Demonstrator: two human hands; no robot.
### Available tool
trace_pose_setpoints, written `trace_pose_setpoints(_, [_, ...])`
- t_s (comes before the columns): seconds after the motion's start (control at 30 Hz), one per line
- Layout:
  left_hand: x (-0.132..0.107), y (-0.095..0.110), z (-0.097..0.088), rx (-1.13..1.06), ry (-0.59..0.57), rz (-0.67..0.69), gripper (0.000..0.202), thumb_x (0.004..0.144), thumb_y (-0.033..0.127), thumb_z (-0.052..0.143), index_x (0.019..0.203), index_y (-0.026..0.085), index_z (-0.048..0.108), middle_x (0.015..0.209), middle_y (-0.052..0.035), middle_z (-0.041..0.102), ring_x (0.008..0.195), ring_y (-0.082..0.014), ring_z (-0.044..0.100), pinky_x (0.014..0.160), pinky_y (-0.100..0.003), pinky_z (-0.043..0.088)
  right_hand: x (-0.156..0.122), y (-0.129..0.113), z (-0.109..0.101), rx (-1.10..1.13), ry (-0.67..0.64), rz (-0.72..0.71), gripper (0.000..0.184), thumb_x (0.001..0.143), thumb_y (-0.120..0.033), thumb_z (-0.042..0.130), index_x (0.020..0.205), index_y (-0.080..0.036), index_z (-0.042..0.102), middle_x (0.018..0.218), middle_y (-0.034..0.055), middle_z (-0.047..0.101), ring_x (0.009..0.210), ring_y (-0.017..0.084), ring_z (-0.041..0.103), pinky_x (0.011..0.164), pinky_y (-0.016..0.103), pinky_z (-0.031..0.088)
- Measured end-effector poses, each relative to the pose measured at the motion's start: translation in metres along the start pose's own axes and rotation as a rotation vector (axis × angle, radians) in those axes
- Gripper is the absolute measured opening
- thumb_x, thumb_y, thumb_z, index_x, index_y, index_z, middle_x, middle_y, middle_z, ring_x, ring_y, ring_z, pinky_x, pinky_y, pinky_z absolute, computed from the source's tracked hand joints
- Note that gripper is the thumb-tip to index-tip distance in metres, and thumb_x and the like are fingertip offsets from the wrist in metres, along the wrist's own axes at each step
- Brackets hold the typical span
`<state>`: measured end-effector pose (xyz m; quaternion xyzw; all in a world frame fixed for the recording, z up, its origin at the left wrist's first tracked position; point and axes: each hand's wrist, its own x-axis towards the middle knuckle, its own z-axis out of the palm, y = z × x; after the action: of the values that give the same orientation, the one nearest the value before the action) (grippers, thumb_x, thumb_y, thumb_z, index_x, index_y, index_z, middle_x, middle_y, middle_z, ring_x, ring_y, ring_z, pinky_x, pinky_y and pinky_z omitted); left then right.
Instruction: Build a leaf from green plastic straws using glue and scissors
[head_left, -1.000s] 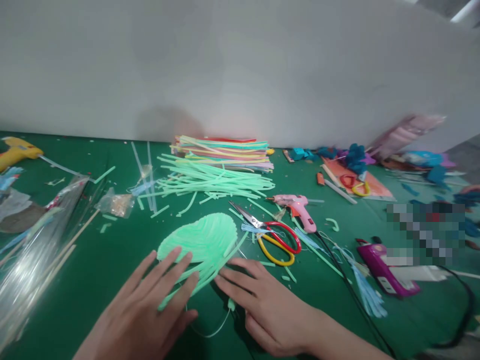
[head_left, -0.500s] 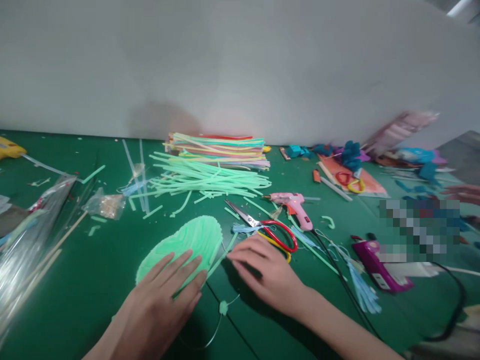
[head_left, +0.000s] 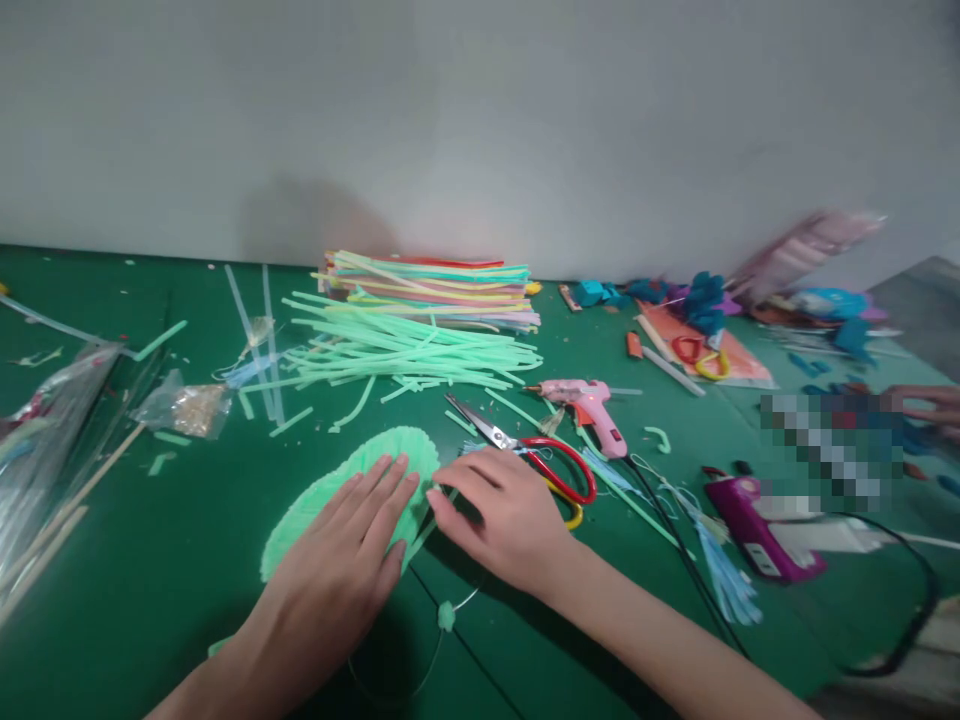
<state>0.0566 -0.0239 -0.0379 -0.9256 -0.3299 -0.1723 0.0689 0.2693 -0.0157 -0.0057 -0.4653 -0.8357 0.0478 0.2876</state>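
Note:
A mint-green oval pad of fuzzy pipe cleaners laid side by side (head_left: 330,486) rests on the green table. My left hand (head_left: 345,560) lies flat across it, fingers stretched out. At the pad's right edge my right hand (head_left: 502,515) pinches a green pipe cleaner (head_left: 426,532) between thumb and fingertips; the exact grip is partly hidden. Just behind that hand lie scissors with red and yellow handles (head_left: 562,470), blades apart. Below the pad, a small green fuzzy bud (head_left: 446,615) sits on a thin looped cord.
Behind the pad is a heap of mint pipe cleaners (head_left: 420,345) and a multicoloured bundle (head_left: 435,285). A pink glue gun (head_left: 592,405) lies right of them, a purple one (head_left: 757,530) further right. Plastic sleeves (head_left: 60,430) are at left. Another person's hand (head_left: 926,400) shows at far right.
My right hand has moved left to the pad's edge, its fingertips closing there. My left hand has shifted slightly up the pad, and the view has shifted a little.

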Motion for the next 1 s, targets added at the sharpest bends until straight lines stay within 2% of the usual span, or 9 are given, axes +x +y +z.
trace_pose_setpoints(0.2, [-0.004, -0.003, 0.001, 0.04, -0.087, 0.032, 0.063, 0.088, 0.012, 0.049, 0.15, 0.026, 0.04, 0.155, -0.0115, 0.043, 0.142, -0.0352, 0.037, 0.105, -0.051, 0.046, 0.01, 0.019, -0.01, 0.085, 0.037, 0.142, 0.016, 0.096, -0.023, 0.055, 0.092, -0.018, 0.069, 0.087, 0.0042, 0.074, 0.084, 0.018, 0.067, 0.08, 0.033, 0.051])
trace_pose_setpoints(0.4, [-0.004, -0.003, 0.004, 0.053, -0.07, 0.056, 0.057, 0.088, 0.011, 0.048, 0.143, 0.024, 0.051, 0.153, -0.013, 0.046, 0.141, -0.037, 0.04, 0.104, -0.052, 0.047, -0.001, 0.026, -0.037, 0.069, -0.016, 0.304, 0.019, 0.097, -0.034, 0.055, 0.103, -0.02, 0.066, 0.096, 0.0055, 0.07, 0.092, 0.02, 0.066, 0.081, 0.035, 0.053])
trace_pose_setpoints(0.47, [-0.004, -0.004, 0.004, 0.049, -0.063, 0.054, 0.058, 0.088, 0.011, 0.047, 0.144, 0.024, 0.049, 0.153, -0.0137, 0.046, 0.14, -0.0371, 0.041, 0.103, -0.052, 0.047, -0.015, 0.029, -0.051, -0.091, -0.09, 0.422, 0.021, 0.093, -0.035, 0.057, 0.106, -0.019, 0.064, 0.098, 0.0086, 0.068, 0.091, 0.024, 0.065, 0.08, 0.04, 0.054])
trace_pose_setpoints(0.53, [-0.005, -0.006, 0.005, 0.033, -0.061, 0.052, 0.057, 0.089, 0.011, 0.046, 0.145, 0.025, 0.049, 0.152, -0.0137, 0.047, 0.14, -0.0364, 0.042, 0.103, -0.051, 0.047, -0.03, 0.032, -0.062, -0.24, -0.223, 0.482, 0.035, 0.087, -0.034, 0.064, 0.117, -0.016, 0.06, 0.104, 0.0139, 0.066, 0.097, 0.031, 0.065, 0.08, 0.046, 0.055])
trace_pose_setpoints(0.63, [-0.007, -0.009, 0.007, -0.001, -0.061, 0.061, 0.054, 0.09, 0.013, 0.048, 0.142, 0.026, 0.052, 0.151, -0.0139, 0.048, 0.139, -0.0363, 0.042, 0.101, -0.051, 0.049, -0.046, 0.037, -0.066, -0.318, -0.351, 0.465, 0.053, 0.082, -0.023, 0.065, 0.132, -0.015, 0.052, 0.111, 0.017, 0.065, 0.104, 0.035, 0.064, 0.082, 0.048, 0.055])
trace_pose_setpoints(0.73, [-0.008, -0.01, 0.009, -0.03, -0.028, 0.042, 0.057, 0.089, 0.011, 0.048, 0.143, 0.029, 0.049, 0.157, -0.0145, 0.039, 0.143, -0.0364, 0.036, 0.102, -0.053, 0.049, -0.044, 0.038, -0.06, -0.311, -0.377, 0.453, 0.055, 0.082, -0.013, 0.057, 0.136, -0.016, 0.047, 0.113, 0.0161, 0.067, 0.101, 0.032, 0.065, 0.081, 0.044, 0.053])
trace_pose_setpoints(0.8, [-0.007, -0.01, 0.01, -0.052, -0.015, 0.061, 0.061, 0.088, 0.008, 0.047, 0.144, 0.03, 0.047, 0.161, -0.0126, 0.033, 0.146, -0.0348, 0.03, 0.106, -0.053, 0.045, -0.037, 0.038, -0.056, -0.312, -0.42, 0.492, 0.053, 0.08, -0.009, 0.052, 0.133, -0.015, 0.047, 0.104, 0.0147, 0.069, 0.09, 0.03, 0.068, 0.072, 0.038, 0.051])
trace_pose_setpoints(0.87, [-0.005, -0.011, 0.01, -0.069, -0.04, 0.121, 0.062, 0.086, 0.005, 0.046, 0.144, 0.027, 0.048, 0.16, -0.0093, 0.035, 0.148, -0.0319, 0.027, 0.111, -0.053, 0.039, -0.031, 0.037, -0.059, -0.294, -0.486, 0.559, 0.053, 0.077, -0.007, 0.051, 0.13, -0.013, 0.047, 0.086, 0.0097, 0.07, 0.072, 0.026, 0.067, 0.059, 0.032, 0.044])
trace_pose_setpoints(1.0, [-0.002, -0.011, 0.009, -0.12, -0.09, 0.145, 0.059, 0.086, 0.005, 0.047, 0.142, 0.024, 0.05, 0.155, -0.007, 0.044, 0.146, -0.027, 0.032, 0.116, -0.049, 0.033, -0.032, 0.038, -0.085, -0.103, -0.504, 0.641, 0.058, 0.076, -0.012, 0.055, 0.131, -0.018, 0.041, 0.065, -0.0025, 0.059, 0.053, 0.019, 0.057, 0.047, 0.026, 0.032])
